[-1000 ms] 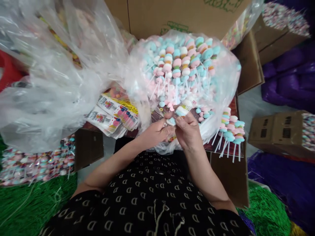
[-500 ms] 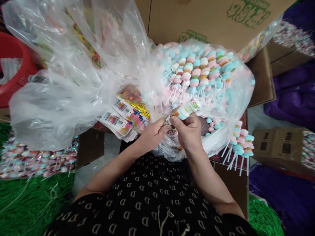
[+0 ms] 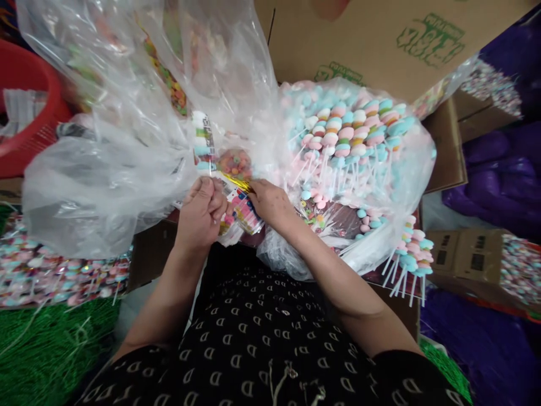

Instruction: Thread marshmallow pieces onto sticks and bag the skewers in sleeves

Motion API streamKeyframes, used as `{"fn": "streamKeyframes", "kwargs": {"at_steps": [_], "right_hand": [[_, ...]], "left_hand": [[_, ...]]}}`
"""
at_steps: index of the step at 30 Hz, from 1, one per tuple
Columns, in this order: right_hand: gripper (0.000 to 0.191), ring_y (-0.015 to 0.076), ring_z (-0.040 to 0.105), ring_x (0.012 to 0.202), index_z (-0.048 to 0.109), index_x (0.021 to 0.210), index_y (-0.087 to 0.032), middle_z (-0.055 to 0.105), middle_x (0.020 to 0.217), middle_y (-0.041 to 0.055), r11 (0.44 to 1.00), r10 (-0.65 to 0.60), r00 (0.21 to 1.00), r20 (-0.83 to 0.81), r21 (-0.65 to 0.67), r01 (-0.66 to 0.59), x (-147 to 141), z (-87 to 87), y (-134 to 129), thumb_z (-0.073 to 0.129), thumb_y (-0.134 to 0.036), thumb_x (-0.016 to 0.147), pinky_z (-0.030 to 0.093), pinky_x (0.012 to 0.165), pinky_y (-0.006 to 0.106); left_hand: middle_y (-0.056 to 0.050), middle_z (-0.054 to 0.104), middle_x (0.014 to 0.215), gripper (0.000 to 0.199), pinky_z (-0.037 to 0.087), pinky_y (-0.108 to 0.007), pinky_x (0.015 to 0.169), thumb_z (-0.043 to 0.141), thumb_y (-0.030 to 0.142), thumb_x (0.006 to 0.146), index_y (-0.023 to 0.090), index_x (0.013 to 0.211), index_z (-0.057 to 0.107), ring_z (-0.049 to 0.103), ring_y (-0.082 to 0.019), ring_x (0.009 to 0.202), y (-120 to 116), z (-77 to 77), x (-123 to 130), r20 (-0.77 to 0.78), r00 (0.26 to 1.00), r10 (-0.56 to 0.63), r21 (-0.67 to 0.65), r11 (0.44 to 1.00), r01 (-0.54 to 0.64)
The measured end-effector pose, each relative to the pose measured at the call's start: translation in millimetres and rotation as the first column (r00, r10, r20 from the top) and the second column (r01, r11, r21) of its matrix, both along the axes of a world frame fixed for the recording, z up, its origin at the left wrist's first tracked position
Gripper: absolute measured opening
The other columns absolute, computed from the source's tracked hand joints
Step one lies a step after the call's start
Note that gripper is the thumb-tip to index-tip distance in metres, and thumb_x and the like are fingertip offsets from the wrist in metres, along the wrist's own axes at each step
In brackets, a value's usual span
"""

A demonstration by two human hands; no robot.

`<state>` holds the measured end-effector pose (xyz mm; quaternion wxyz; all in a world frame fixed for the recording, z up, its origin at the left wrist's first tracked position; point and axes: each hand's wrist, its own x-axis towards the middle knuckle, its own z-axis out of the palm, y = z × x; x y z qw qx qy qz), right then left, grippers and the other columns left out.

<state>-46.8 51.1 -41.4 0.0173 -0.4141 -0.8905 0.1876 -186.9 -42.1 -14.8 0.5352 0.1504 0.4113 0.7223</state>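
My left hand [image 3: 202, 207] is closed around the lower end of a marshmallow skewer in a clear printed wrapper [image 3: 203, 141], which stands upright above the fist. My right hand [image 3: 273, 204] pinches at the right end of a bundle of gold twist ties [image 3: 239, 182]; its fingertips are partly hidden. Under both hands lies a stack of printed clear bags [image 3: 243, 210]. Behind the ties sits a heap of orange-red ring candies [image 3: 235, 163]. To the right, rows of pastel marshmallow skewers [image 3: 344, 132] on white sticks lie in a big clear plastic bag [image 3: 416, 169].
Large clear bags [image 3: 105, 186] billow at the left beside a red basket [image 3: 54, 96]. A cardboard box [image 3: 363, 39] stands behind. More skewers [image 3: 412, 248] poke over the table's right edge. Green shredded strands [image 3: 51, 349] lie low on the left.
Both hands have moved left from the open bag. The wrapped skewer, formerly between both hands, is now upright in my left hand, while my right hand has reached the gold ties.
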Motion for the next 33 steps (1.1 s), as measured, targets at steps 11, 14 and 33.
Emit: {"fn": "streamKeyframes", "kwargs": {"at_steps": [11, 14, 33], "right_hand": [[0.035, 0.0272, 0.072, 0.101, 0.079, 0.109, -0.015, 0.078, 0.111, 0.0154, 0.996, -0.086, 0.994, 0.062, 0.023, 0.085, -5.6, -2.4, 11.4, 0.044, -0.019, 0.108, 0.051, 0.086, 0.034], [0.028, 0.0225, 0.070, 0.090, 0.077, 0.092, -0.018, 0.078, 0.093, 0.0088, 0.993, -0.115, 0.990, -0.084, -0.023, 0.114, 1.1, -7.0, 13.7, 0.051, -0.015, 0.102, 0.048, 0.081, 0.030], [0.017, 0.0108, 0.056, 0.055, 0.069, 0.089, -0.022, 0.066, 0.066, -0.0037, 0.933, -0.337, 0.569, -0.750, -0.346, 0.097, 51.7, 14.5, -31.3, 0.064, -0.037, 0.096, 0.046, 0.057, 0.023]], "left_hand": [[0.011, 0.031, 0.045, 0.037, 0.040, -0.018, 0.045, 0.062, 0.035, 0.109, 0.020, 0.074, 0.060, 0.027, -0.005, 0.036, 2.5, -7.1, 2.0, 0.051, 0.999, 0.015, -0.058, 0.998, -0.012], [0.012, 0.032, 0.046, 0.037, 0.042, -0.018, 0.044, 0.065, 0.037, 0.107, 0.020, 0.075, 0.059, 0.028, -0.005, 0.035, 2.0, -7.5, 2.8, 0.052, 0.998, 0.026, -0.075, 0.997, -0.022], [0.009, 0.040, 0.053, 0.040, 0.035, -0.024, 0.046, 0.075, 0.057, 0.096, 0.022, 0.080, 0.061, 0.034, -0.008, 0.044, -6.5, -34.6, 38.3, -0.369, 0.928, -0.045, -0.005, 0.999, 0.046]]}}
